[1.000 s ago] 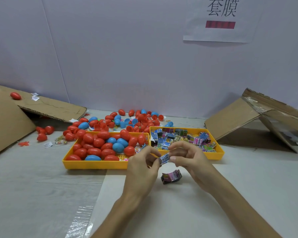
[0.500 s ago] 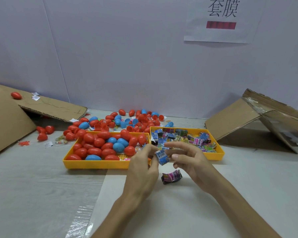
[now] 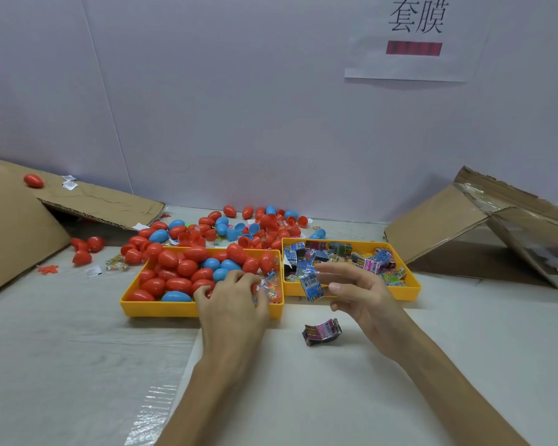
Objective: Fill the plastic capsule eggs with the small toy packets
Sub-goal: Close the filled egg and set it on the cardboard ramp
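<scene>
A yellow tray (image 3: 158, 309) holds several red and blue capsule eggs (image 3: 181, 268). My left hand (image 3: 236, 300) reaches over its near right part, fingers loosely curved down onto the red eggs; no grip shows. Right of it, a second yellow tray (image 3: 384, 292) holds several small toy packets (image 3: 364, 260). My right hand (image 3: 358, 294) hovers at that tray's front wall and pinches a blue toy packet (image 3: 311, 286) between thumb and fingertips. A pink toy packet (image 3: 322, 331) lies on the table between my forearms.
More red and blue eggs and egg halves (image 3: 239, 226) lie loose behind the trays by the wall. A flattened cardboard box (image 3: 13, 226) slopes at the left, another cardboard box (image 3: 448, 220) at the right. Small clear packets (image 3: 268, 284) sit in the egg tray's right corner.
My left hand let go of the blue packet and moved left and forward onto the eggs in the left tray. My right hand keeps the packet, now hanging from its fingertips.
</scene>
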{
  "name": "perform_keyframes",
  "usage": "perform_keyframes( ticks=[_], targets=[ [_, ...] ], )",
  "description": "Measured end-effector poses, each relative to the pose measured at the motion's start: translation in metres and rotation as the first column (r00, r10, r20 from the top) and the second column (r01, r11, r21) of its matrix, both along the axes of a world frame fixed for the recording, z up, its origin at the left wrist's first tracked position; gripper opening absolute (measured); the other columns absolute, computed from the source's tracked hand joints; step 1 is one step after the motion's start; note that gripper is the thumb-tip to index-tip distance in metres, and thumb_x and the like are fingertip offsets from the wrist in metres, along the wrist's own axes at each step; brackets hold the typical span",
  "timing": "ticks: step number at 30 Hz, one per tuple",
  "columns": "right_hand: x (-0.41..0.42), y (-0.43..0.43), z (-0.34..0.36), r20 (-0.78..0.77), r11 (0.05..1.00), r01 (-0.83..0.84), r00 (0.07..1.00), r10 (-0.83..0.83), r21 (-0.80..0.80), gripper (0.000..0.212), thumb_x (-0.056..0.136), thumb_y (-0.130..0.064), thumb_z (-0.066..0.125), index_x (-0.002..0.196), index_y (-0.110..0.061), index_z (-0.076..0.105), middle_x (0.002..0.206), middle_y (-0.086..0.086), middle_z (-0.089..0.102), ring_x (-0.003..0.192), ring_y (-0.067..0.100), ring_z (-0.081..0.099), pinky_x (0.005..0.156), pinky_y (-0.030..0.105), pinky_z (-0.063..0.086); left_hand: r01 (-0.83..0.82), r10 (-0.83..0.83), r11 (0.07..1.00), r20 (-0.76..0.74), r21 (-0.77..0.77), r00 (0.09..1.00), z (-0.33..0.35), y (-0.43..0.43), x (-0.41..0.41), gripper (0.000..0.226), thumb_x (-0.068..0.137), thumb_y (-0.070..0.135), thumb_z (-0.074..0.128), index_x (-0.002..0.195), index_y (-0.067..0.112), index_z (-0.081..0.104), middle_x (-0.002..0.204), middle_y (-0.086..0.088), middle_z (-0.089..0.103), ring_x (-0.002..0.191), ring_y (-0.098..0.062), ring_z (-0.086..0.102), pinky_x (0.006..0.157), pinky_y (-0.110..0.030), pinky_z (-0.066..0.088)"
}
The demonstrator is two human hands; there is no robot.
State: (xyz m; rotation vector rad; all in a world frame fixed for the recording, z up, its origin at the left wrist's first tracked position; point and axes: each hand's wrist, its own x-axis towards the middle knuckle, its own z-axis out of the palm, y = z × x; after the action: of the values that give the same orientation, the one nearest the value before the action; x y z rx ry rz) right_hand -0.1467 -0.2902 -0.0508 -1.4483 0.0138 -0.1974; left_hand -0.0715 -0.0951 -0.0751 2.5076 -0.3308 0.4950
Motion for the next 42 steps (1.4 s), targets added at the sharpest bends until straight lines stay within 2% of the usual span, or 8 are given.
perform_keyframes(
  ticks=[5,8,11,15,22,28,37,42],
  targets=[
    [0.0,-0.002,0.0,-0.001,1.0,0.003,1.0,-0.003,-0.018,0.036,0.078,-0.018,0.067,0.112,-0.023,0.077,0.115,0.005,0.073,0.096,0.014,0.068,0.071,0.025,0.053,0.025,-0.011,0.99,0.1,-0.142,0.995,0.003,0.001,-0.002,0.007,0.092,0.028,0.069,0.096,0.028,0.064,0.102,0.01,0.065,0.092,-0.013,0.061,0.106,-0.039,0.03],
    [0.0,-0.002,0.001,-0.004,1.0,0.004,1.0,-0.004,-0.009,0.036,0.078,-0.018,0.067,0.113,-0.023,0.077,0.114,0.004,0.074,0.094,0.014,0.069,0.072,0.024,0.054,0.147,-0.103,0.946,0.162,-0.29,0.982,0.006,0.0,-0.006,0.023,0.086,0.015,0.077,0.091,0.027,0.058,0.092,0.013,0.064,0.086,-0.011,0.061,0.095,-0.034,0.046],
    [0.0,-0.001,0.0,0.006,1.0,0.004,1.0,-0.004,0.006,0.037,0.078,-0.017,0.066,0.114,-0.023,0.077,0.111,0.004,0.075,0.092,0.017,0.07,0.072,0.024,0.054,0.279,-0.288,0.772,0.076,-0.572,0.955,0.01,-0.003,-0.007,0.033,0.084,0.01,0.08,0.099,0.03,0.058,0.097,0.02,0.065,0.093,-0.002,0.065,0.079,-0.017,0.055],
    [0.0,-0.002,0.001,0.03,0.999,0.002,1.0,-0.004,0.044,0.039,0.078,-0.016,0.065,0.114,-0.024,0.077,0.108,0.002,0.075,0.092,0.018,0.072,0.073,0.024,0.056,0.299,-0.482,0.579,-0.023,-0.758,0.876,0.013,-0.007,-0.008,0.038,0.08,0.003,0.082,0.103,0.027,0.064,0.1,0.016,0.07,0.096,0.0,0.068,0.075,-0.017,0.056],
    [0.001,-0.005,0.002,0.049,0.999,0.033,0.998,-0.035,0.043,0.04,0.077,-0.019,0.062,0.112,-0.03,0.077,0.108,0.0,0.074,0.092,0.016,0.072,0.075,0.023,0.055,0.284,-0.616,0.447,-0.062,-0.848,0.785,0.017,-0.003,-0.009,0.035,0.084,-0.006,0.074,0.104,0.022,0.072,0.101,0.012,0.075,0.095,-0.006,0.07,0.079,-0.02,0.057],
    [0.002,-0.006,-0.001,0.062,0.999,0.043,0.997,-0.044,0.021,0.042,0.08,-0.019,0.06,0.119,-0.025,0.074,0.122,0.014,0.071,0.113,0.039,0.066,0.1,0.052,0.047,0.304,-0.667,0.423,-0.067,-0.854,0.742,0.018,-0.004,-0.012,0.037,0.084,-0.003,0.075,0.107,0.025,0.071,0.104,0.011,0.076,0.097,-0.009,0.072,0.077,-0.019,0.056],
    [0.001,-0.01,0.003,0.087,0.997,0.071,0.994,-0.068,-0.036,0.039,0.08,-0.019,0.058,0.111,-0.032,0.078,0.106,0.0,0.075,0.095,0.018,0.072,0.083,0.029,0.055,0.281,-0.644,0.381,-0.035,-0.881,0.764,0.018,-0.003,-0.009,0.036,0.086,-0.006,0.071,0.11,0.02,0.07,0.104,0.006,0.076,0.086,-0.019,0.075,0.073,-0.022,0.057],
    [0.001,-0.008,0.002,0.091,0.998,0.055,0.994,-0.053,-0.017,0.04,0.081,-0.018,0.058,0.115,-0.027,0.077,0.112,0.005,0.074,0.103,0.028,0.071,0.09,0.037,0.054,0.3,-0.684,0.375,-0.043,-0.877,0.728,0.018,-0.005,-0.011,0.037,0.085,-0.005,0.073,0.11,0.022,0.07,0.109,0.005,0.076,0.094,-0.014,0.074,0.077,-0.022,0.057]
  ],
)
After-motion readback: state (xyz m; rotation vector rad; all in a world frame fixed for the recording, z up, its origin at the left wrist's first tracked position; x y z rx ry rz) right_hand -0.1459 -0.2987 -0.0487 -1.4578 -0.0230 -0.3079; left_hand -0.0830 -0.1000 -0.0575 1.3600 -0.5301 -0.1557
